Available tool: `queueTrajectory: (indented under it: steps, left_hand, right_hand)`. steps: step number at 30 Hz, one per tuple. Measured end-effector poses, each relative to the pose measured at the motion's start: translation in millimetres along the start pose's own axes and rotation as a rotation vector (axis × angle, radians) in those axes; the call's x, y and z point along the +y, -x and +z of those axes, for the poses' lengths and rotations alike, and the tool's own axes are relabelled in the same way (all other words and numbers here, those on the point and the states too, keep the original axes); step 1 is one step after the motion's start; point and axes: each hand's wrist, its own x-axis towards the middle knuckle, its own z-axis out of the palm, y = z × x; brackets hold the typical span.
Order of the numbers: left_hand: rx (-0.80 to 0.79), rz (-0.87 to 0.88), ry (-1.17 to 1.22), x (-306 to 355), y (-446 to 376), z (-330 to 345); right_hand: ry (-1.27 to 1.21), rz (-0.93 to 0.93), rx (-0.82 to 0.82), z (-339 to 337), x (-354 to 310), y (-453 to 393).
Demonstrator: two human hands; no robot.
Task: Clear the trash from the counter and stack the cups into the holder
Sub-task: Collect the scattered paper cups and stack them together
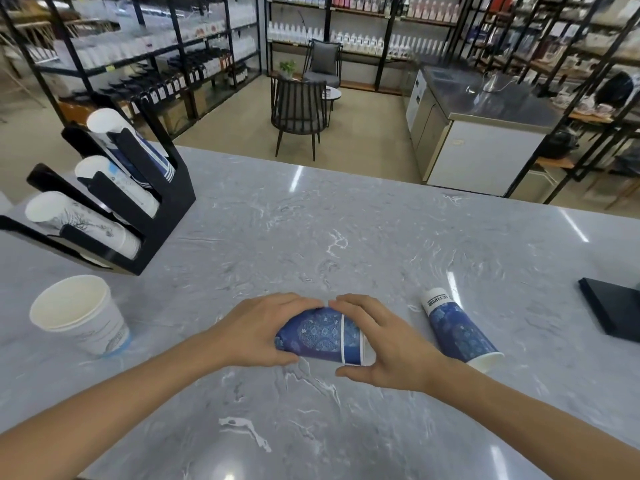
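Observation:
A blue patterned paper cup [320, 336] lies on its side on the grey marble counter [311, 230], with a second blue cup nested at its right end. My left hand [258, 327] grips its left end and my right hand [384, 341] grips its rim end. Another blue cup [457, 329] lies on its side just to the right. A white paper cup stack [81, 315] stands upright at the left. The black cup holder [152, 202] at the far left carries three slanted stacks of cups.
A black flat object [613, 311] lies at the counter's right edge. Beyond the counter are a black chair [299, 112], a steel-topped cabinet [485, 109] and shelves of bottles.

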Motion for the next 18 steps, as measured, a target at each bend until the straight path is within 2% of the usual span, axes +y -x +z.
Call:
queueTrajectory:
  steps: [10, 18]
  left_hand:
    - [0.050, -0.013, 0.065, 1, 8, -3]
    - [0.159, -0.105, 0.215, -22, 40, -8]
  right_hand:
    - [-0.030, -0.102, 0.005, 4, -3, -23]
    - [-0.059, -0.205, 0.061, 9, -23, -63]
